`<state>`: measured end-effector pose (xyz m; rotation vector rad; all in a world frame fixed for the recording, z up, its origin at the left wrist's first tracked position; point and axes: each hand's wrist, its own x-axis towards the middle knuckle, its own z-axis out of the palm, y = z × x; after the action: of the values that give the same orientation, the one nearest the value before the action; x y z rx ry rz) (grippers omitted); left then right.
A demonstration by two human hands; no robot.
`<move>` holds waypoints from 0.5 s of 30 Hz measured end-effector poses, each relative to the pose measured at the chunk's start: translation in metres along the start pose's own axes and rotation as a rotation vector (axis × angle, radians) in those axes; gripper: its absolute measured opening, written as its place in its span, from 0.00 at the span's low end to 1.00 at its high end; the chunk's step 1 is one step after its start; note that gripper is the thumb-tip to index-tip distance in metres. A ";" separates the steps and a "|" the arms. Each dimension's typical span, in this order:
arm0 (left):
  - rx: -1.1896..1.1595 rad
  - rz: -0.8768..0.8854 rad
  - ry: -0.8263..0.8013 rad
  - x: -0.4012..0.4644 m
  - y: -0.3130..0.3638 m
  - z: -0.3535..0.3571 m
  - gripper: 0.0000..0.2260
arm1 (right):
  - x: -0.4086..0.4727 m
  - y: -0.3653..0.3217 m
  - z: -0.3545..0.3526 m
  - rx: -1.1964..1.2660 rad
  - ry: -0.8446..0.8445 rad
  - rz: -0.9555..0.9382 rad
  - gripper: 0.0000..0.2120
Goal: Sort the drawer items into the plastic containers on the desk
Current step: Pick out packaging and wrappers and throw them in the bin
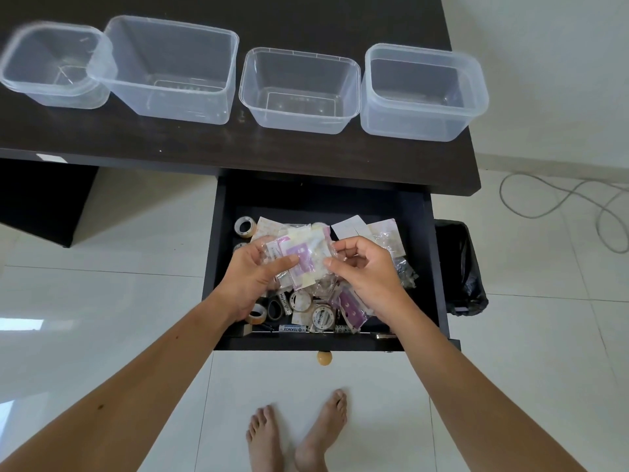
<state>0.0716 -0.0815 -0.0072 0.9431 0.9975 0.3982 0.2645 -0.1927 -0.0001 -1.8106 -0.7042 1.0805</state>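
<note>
Over the open black drawer [430, 267], my left hand [253, 277] holds a stack of small clear plastic packets [303, 257] with purple and white labels, thumb across the front. My right hand [364, 274] pinches the right edge of the same stack with curled fingers. Below the hands the drawer holds tape rolls [244, 227], round tins [320, 316], a marker [292, 329], paper slips [350, 226] and more packets. Several clear plastic containers stand in a row on the dark desk [204, 144]: far left [51, 97], large [143, 100], middle [258, 107] and right [408, 120], with nothing in them.
A black-bagged bin [466, 267] stands right of the drawer. A grey cable [561, 199] loops on the white tiled floor at the right. The drawer knob [324, 358] sticks out toward me, with my bare feet [296, 434] below it.
</note>
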 end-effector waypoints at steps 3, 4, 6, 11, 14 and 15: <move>0.004 0.050 0.029 0.000 0.000 0.000 0.19 | -0.001 -0.004 -0.005 0.000 -0.014 -0.018 0.10; 0.010 0.070 0.041 0.000 -0.001 -0.001 0.19 | 0.000 -0.006 -0.008 0.008 -0.007 -0.030 0.09; 0.034 0.105 0.068 0.001 -0.002 -0.002 0.19 | 0.003 -0.008 -0.015 -0.052 0.089 -0.063 0.06; 0.090 0.109 0.128 0.007 -0.007 -0.006 0.19 | 0.020 0.004 -0.029 -0.636 0.396 -0.150 0.20; 0.101 0.119 0.137 0.006 -0.008 -0.007 0.21 | 0.026 0.011 -0.027 -0.848 0.301 -0.053 0.27; 0.112 0.132 0.135 0.006 -0.008 -0.007 0.23 | 0.027 0.013 -0.027 -0.865 0.303 -0.053 0.27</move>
<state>0.0675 -0.0783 -0.0183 1.0980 1.0929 0.5260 0.3009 -0.1876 -0.0162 -2.5811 -1.1247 0.4437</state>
